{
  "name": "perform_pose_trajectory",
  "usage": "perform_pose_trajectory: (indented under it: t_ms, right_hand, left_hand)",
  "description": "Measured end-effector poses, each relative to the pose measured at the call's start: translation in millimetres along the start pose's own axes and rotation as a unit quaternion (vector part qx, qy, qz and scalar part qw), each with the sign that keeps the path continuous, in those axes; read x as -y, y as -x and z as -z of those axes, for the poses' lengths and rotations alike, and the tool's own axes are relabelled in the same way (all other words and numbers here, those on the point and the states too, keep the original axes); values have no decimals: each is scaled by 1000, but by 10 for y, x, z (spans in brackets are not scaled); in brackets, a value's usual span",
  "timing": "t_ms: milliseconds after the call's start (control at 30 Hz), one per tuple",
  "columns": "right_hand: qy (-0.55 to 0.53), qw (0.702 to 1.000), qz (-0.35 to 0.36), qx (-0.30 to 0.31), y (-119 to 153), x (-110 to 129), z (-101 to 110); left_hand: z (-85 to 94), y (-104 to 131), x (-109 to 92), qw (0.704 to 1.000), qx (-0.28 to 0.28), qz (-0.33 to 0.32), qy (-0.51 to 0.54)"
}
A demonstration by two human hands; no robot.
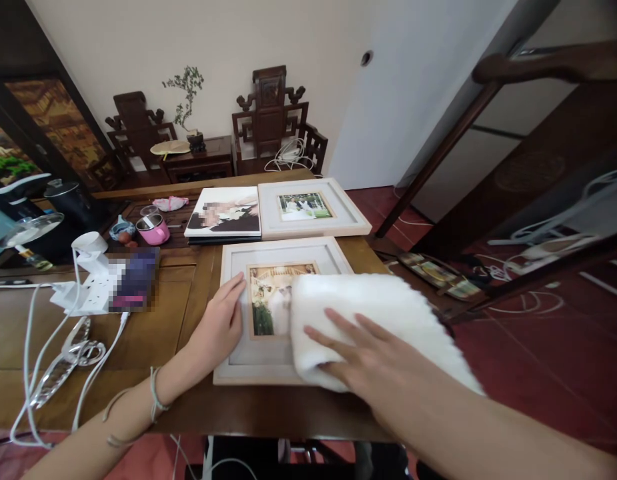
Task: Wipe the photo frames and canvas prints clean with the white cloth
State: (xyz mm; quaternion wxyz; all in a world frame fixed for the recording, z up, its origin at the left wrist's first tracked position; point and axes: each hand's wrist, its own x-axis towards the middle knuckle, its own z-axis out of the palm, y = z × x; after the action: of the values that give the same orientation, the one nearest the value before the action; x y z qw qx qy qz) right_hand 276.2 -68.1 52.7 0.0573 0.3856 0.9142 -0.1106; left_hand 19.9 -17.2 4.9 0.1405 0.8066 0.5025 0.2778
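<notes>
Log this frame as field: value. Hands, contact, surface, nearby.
left_hand: left hand on left edge of near picture frame
right_hand: right hand, fingers spread on white cloth
cloth: over the near frame's right part, covering some of its photo
surface: wooden table
behind: second picture frame, lying flat
left_side: pink cup, white cables

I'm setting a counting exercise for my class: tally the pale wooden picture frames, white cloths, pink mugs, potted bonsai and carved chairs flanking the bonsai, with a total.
Pale wooden picture frames: 2
White cloth: 1
Pink mug: 1
Potted bonsai: 1
Carved chairs: 2
Total: 7
</notes>
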Motion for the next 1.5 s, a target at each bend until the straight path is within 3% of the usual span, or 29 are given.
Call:
perform_pose_trajectory:
  t_ms: [133,233,333,433,600,733,833,933,1167,1300,1500]
  right_hand:
    - [18,1000,-18,12,163,-112,23]
    - [0,999,-8,44,-17,140,113]
    - [-24,996,53,74,-310,444,148]
    - [-39,991,106,68,-449,534,104]
    - [-62,995,77,-5,-96,219,-65]
    - [-33,999,20,-26,297,-105,-155]
    - [-39,999,0,-29,399,-285,-116]
    - [-14,998,-27,-46,300,-460,-9]
    - [84,992,-47,-77,-260,-897,194]
    - [101,992,-30,-68,-250,-798,205]
    - [24,996,-11,-84,272,-377,-120]
  left_hand:
    - [-18,1,-36,1000,4,15,-3]
    - [-38,3,-24,1000,-7,10,0]
    - [-33,-5,10,1000,-5,1,1]
    - [-5,-22,30,1000,7,1,0]
    - [17,-40,20,1000,19,-8,-10]
    - [7,-38,8,999,45,-6,-19]
    - [8,-39,4,998,56,-12,-24]
    - [16,-44,1,998,60,-19,-29]
    - [11,-39,13,997,67,-9,-35]
    - [-8,-25,19,998,60,1,-33]
    - [-19,-26,12,997,61,8,-38]
